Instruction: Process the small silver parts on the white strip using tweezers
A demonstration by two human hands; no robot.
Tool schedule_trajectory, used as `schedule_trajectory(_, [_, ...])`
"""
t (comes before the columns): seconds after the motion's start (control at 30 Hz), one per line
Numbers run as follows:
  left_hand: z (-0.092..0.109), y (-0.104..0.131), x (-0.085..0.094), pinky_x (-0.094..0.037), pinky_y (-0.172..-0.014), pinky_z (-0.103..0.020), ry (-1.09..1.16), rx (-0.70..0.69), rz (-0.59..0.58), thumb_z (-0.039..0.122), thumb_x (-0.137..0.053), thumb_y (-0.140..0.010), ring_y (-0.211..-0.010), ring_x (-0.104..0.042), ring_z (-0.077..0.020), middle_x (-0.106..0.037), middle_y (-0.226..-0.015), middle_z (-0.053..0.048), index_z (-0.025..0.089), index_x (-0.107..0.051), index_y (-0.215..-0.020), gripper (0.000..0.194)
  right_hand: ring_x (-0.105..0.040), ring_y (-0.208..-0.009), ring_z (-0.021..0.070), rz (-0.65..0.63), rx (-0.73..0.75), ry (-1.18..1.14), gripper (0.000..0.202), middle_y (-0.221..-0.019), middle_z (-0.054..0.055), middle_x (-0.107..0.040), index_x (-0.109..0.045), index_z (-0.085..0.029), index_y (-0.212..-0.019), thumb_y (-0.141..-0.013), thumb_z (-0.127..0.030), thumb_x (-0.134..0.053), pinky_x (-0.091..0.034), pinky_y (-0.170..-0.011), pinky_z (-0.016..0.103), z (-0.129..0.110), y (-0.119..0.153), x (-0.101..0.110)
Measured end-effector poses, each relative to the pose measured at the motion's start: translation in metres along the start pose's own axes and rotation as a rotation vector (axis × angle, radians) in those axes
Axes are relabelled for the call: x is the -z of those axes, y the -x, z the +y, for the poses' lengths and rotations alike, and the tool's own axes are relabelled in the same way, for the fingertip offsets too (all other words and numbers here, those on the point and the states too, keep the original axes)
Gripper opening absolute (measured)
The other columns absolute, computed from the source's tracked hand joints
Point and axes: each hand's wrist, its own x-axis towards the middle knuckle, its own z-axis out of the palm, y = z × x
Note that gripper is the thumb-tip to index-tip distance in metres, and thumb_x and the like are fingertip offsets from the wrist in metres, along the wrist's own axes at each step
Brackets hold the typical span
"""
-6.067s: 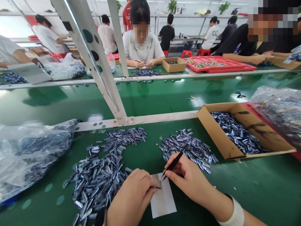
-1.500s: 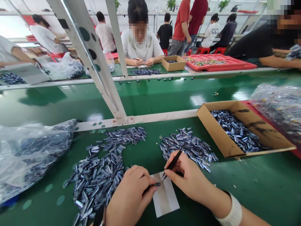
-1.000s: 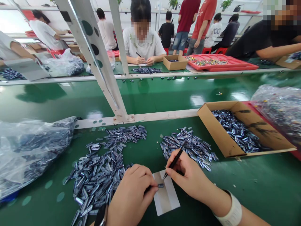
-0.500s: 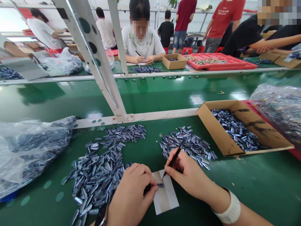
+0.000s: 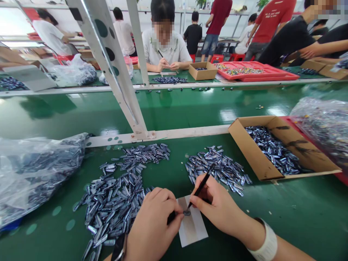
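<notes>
My left hand [image 5: 156, 221] pinches a small dark translucent piece [image 5: 187, 213] by its left end, over a white card [image 5: 198, 229] with a tan strip down its middle. In my right hand [image 5: 214, 197] is a slim black pen-like tool [image 5: 202, 184], gripped like a pencil. Its tip comes down at the upper edge of the small piece; whether they touch I cannot tell. A large heap of similar dark, shiny pieces [image 5: 111, 203] lies left of my left hand. Beyond my right hand there is a smaller pile [image 5: 217, 166] of them.
A cardboard box [image 5: 246, 152] holding more pieces stands at the right, beside a clear plastic bag [image 5: 323, 127]. Another filled bag [image 5: 40, 174] lies at the left. A white metal post [image 5: 119, 87] rises from the table's far rail. Several people sit or stand beyond the green belt [image 5: 185, 108].
The tool's tip has moved down a little, from above the small piece to its upper edge. My left hand keeps its pinch. The whole view has shifted slightly.
</notes>
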Motion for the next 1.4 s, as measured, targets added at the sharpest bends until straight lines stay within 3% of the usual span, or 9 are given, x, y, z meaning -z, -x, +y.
schedule_trajectory(0.37, [-0.001,0.001,-0.0021,-0.046,-0.084,-0.042,-0.023,-0.04,0.056,0.009,-0.059,-0.08,-0.088,-0.058,-0.0216,-0.063,-0.087,0.0,0.022,-0.065,-0.075,0.015,-0.059,-0.068,0.0168,0.01,0.039,0.088,0.016,-0.077,-0.003,-0.055,-0.046,-0.024,-0.091,-0.087,-0.017,-0.06,-0.049,-0.062,0.03,-0.0006,-0.0003,0.0002])
schedule_trajectory(0.73, [-0.0006,0.0005,-0.0017,-0.046,-0.084,-0.043,-0.054,-0.038,0.036,0.009,-0.06,-0.082,-0.088,-0.057,-0.022,-0.062,-0.087,0.0,0.022,-0.063,-0.076,0.015,-0.058,-0.069,0.0165,-0.005,0.063,0.171,0.014,-0.078,-0.002,-0.056,-0.048,-0.024,-0.092,-0.087,-0.017,-0.06,-0.048,-0.062,0.029,0.0011,0.0026,0.0022])
schedule_trajectory(1.07, [0.0018,0.0021,0.0031,-0.046,-0.075,-0.038,-0.275,-0.193,-0.004,0.011,-0.059,-0.088,-0.092,-0.056,-0.0235,-0.063,-0.093,-0.001,0.026,-0.068,-0.083,0.018,-0.057,-0.075,0.0175,-0.019,0.179,0.243,0.013,-0.083,0.0,-0.059,-0.052,-0.023,-0.092,-0.087,-0.014,-0.06,-0.047,-0.067,0.03,0.0013,0.0028,0.004])
schedule_trajectory(1.27, [0.0037,0.0023,0.0025,-0.045,-0.073,-0.037,-0.335,-0.227,0.055,0.011,-0.06,-0.084,-0.088,-0.057,-0.0233,-0.064,-0.091,-0.001,0.027,-0.068,-0.085,0.018,-0.059,-0.077,0.0181,-0.037,0.155,0.13,0.012,-0.087,0.001,-0.057,-0.05,-0.024,-0.094,-0.089,-0.016,-0.057,-0.05,-0.066,0.03,0.0019,0.0039,0.0059])
schedule_trajectory(1.4, [0.0028,0.0054,-0.0029,-0.047,-0.074,-0.037,-0.295,-0.257,0.073,0.01,-0.057,-0.083,-0.088,-0.059,-0.0229,-0.065,-0.091,-0.001,0.025,-0.066,-0.086,0.017,-0.057,-0.076,0.0183,-0.013,0.192,0.203,0.013,-0.085,0.001,-0.056,-0.051,-0.024,-0.094,-0.088,-0.014,-0.057,-0.05,-0.066,0.031,0.0044,0.0059,0.0046])
